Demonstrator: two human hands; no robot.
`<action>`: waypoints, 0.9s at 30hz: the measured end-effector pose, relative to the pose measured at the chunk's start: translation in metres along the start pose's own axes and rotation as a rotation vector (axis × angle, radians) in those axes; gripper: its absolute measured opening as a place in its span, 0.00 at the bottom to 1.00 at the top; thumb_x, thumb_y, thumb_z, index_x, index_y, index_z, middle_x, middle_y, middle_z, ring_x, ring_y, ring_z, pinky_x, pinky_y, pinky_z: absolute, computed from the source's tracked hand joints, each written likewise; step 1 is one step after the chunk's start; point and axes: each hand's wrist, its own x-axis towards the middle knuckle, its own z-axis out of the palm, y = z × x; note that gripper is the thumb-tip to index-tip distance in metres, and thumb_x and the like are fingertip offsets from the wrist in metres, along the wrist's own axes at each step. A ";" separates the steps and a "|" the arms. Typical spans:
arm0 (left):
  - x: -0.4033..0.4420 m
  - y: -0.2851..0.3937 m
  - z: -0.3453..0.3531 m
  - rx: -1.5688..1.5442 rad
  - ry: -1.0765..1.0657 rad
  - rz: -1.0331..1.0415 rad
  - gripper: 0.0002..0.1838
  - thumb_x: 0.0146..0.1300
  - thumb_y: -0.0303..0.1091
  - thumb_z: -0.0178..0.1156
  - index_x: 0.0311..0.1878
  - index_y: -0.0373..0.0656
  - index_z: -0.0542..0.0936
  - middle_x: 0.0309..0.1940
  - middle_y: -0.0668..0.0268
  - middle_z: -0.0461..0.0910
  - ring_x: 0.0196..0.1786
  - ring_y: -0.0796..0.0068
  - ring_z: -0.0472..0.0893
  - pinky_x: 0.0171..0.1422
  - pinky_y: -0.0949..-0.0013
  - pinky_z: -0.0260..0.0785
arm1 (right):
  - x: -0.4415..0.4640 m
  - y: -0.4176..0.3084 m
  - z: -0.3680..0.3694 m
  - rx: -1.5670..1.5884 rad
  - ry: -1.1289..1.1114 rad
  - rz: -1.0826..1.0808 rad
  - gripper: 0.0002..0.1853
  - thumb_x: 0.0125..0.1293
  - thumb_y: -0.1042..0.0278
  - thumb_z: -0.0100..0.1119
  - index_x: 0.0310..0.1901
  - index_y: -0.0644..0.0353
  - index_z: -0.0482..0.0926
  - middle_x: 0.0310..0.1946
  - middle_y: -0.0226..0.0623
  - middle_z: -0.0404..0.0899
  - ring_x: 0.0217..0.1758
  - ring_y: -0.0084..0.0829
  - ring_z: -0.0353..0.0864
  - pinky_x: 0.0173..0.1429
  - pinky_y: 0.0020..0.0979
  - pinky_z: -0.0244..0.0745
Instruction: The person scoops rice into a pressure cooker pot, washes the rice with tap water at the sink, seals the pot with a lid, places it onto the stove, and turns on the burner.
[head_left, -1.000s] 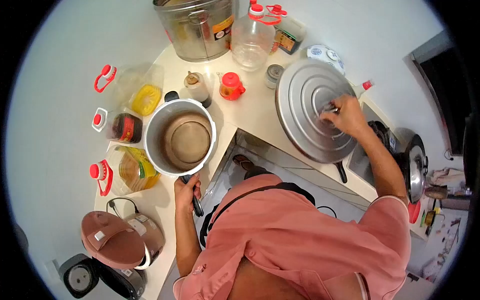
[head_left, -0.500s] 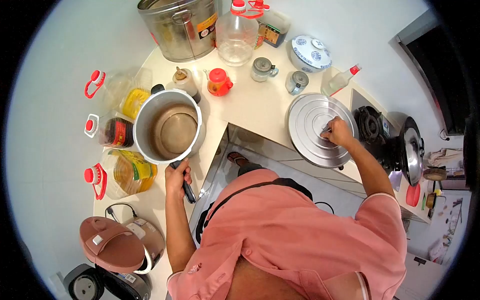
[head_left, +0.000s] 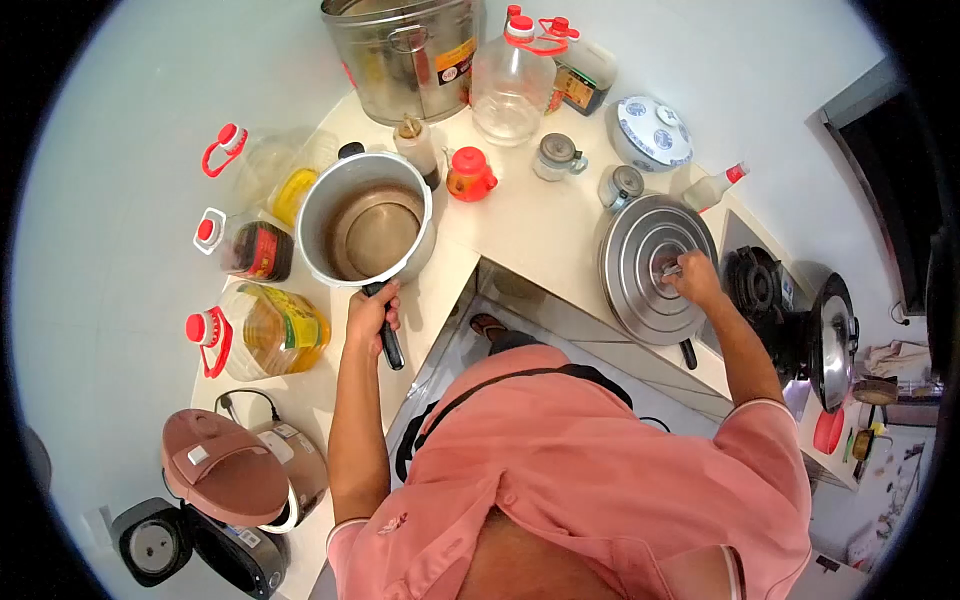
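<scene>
My left hand is wrapped round the black handle of a deep silver pressure cooker pot. This pot has no lid on, and I see a brownish stain on its inner wall and bottom. On the right, the fingers of my right hand close on the knob of a round metal lid with concentric rings. Beneath the lid is a pan or pot, mostly hidden, whose black handle sticks out toward me.
Oil and sauce bottles line the left counter, behind open rice cookers. At the back stand a metal bucket, a red pot, glass jars and a blue-and-white lidded bowl. A gas stove and wok are right.
The metal lid in my right hand has come down and lies flatter, with more of the black handle showing below it. My left hand keeps its hold; the whole view has shifted slightly.
</scene>
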 end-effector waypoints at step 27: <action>-0.003 0.005 -0.037 0.094 0.001 0.005 0.10 0.63 0.31 0.68 0.32 0.38 0.76 0.20 0.66 0.74 0.13 0.76 0.69 0.17 0.69 0.60 | 0.057 -0.023 -0.026 -0.454 -0.809 -0.117 0.26 0.49 0.52 0.76 0.40 0.68 0.86 0.40 0.56 0.86 0.49 0.53 0.86 0.55 0.47 0.80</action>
